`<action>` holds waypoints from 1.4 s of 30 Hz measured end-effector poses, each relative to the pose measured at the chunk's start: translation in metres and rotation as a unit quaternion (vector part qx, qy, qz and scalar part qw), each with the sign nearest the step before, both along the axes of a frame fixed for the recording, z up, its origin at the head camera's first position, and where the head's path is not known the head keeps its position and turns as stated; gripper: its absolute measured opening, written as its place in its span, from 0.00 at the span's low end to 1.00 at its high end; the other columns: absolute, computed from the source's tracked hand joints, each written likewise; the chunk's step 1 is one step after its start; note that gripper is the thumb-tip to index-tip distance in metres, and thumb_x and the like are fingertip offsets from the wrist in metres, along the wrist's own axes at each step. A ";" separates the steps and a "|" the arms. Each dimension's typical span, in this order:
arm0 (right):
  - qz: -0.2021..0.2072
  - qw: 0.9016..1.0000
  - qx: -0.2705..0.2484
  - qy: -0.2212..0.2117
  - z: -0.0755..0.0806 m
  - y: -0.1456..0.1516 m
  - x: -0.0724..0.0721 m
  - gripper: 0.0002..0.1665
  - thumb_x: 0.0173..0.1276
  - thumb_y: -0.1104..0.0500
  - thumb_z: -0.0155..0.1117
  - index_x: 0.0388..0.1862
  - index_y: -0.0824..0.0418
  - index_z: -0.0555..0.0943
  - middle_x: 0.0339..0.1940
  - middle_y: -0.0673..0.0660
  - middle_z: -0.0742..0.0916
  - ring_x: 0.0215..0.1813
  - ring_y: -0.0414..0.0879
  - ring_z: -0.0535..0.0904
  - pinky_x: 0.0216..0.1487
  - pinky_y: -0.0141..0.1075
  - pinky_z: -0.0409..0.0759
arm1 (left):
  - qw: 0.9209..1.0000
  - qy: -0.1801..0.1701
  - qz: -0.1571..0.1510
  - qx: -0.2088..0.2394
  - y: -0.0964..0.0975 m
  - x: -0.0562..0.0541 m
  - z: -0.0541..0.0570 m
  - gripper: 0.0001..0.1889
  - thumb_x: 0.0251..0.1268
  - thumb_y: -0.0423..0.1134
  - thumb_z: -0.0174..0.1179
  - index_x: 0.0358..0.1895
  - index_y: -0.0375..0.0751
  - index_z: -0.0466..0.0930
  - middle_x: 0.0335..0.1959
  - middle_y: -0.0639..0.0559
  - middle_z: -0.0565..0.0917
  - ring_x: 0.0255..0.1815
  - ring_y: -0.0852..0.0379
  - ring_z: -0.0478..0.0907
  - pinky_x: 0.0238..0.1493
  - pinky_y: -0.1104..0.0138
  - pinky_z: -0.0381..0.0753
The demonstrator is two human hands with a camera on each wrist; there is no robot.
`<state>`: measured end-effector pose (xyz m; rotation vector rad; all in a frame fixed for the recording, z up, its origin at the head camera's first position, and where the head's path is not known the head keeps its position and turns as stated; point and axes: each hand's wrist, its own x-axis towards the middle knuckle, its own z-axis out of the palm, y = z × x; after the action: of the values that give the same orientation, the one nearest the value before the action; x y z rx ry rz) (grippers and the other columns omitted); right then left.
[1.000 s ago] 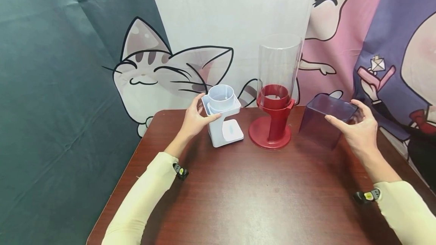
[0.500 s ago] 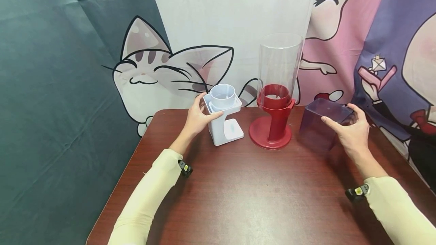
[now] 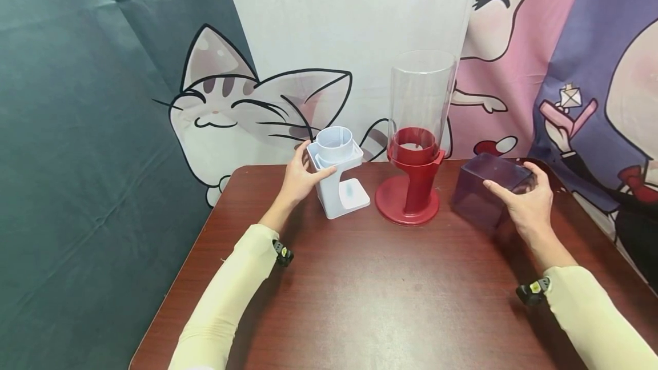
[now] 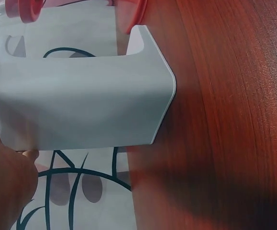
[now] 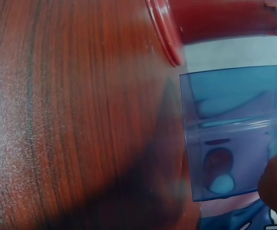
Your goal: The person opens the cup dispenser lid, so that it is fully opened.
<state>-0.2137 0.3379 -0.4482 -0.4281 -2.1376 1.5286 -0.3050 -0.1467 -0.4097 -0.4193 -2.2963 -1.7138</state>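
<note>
My left hand (image 3: 301,177) grips the upper part of a white plastic dispenser stand (image 3: 331,196), thumb along its front and fingers behind. A round cup-like collar (image 3: 334,143) sits in the stand's top. The left wrist view shows the stand's smooth back (image 4: 81,100) beside the table surface. My right hand (image 3: 530,201) holds a see-through purple box (image 3: 478,196) by its top edges, between thumb and fingers. Seen from the right wrist, the box (image 5: 229,134) has flat clear walls, and its far right side runs out of frame.
Between the two hands stands a red dispenser base (image 3: 415,187) with a round foot, carrying a tall clear cylinder (image 3: 421,93). All of it is near the back edge of a brown wooden table (image 3: 380,290). A printed cloth (image 3: 288,33) hangs close behind.
My right hand has moved left and slightly down, bringing the purple box lower and a little closer to the red base. My left hand has shifted slightly right with the white stand.
</note>
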 end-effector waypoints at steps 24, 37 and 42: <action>0.051 0.998 -0.032 0.025 -0.014 0.004 -0.004 0.64 0.65 0.66 0.80 0.89 0.54 0.50 0.88 0.58 0.59 0.84 0.39 0.56 0.79 0.23 0.54 | 1.000 0.003 -0.027 0.012 -0.001 -0.005 -0.001 0.53 0.63 0.36 0.78 0.85 0.33 0.52 0.82 0.40 0.65 0.82 0.52 0.62 0.80 0.66 0.62; 0.072 0.997 -0.015 -0.005 -0.006 0.003 -0.002 0.71 0.71 0.58 0.76 0.89 0.56 0.31 0.89 0.53 0.39 0.87 0.42 0.36 0.82 0.27 0.41 | 0.999 0.007 0.001 -0.041 0.001 0.001 0.004 0.52 0.66 0.42 0.77 0.85 0.35 0.52 0.79 0.42 0.71 0.79 0.48 0.69 0.80 0.58 0.66; 0.058 0.998 0.020 -0.015 0.000 0.002 0.000 0.72 0.70 0.51 0.77 0.89 0.54 0.31 0.89 0.53 0.39 0.87 0.41 0.34 0.83 0.30 0.40 | 0.997 -0.007 0.017 -0.081 0.002 0.008 0.008 0.53 0.67 0.48 0.75 0.86 0.37 0.50 0.80 0.42 0.69 0.80 0.51 0.65 0.82 0.54 0.60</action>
<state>-0.2142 0.3398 -0.4478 -0.3190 -2.2466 1.5480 -0.2975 -0.1443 -0.4016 -0.3978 -2.4485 -1.5246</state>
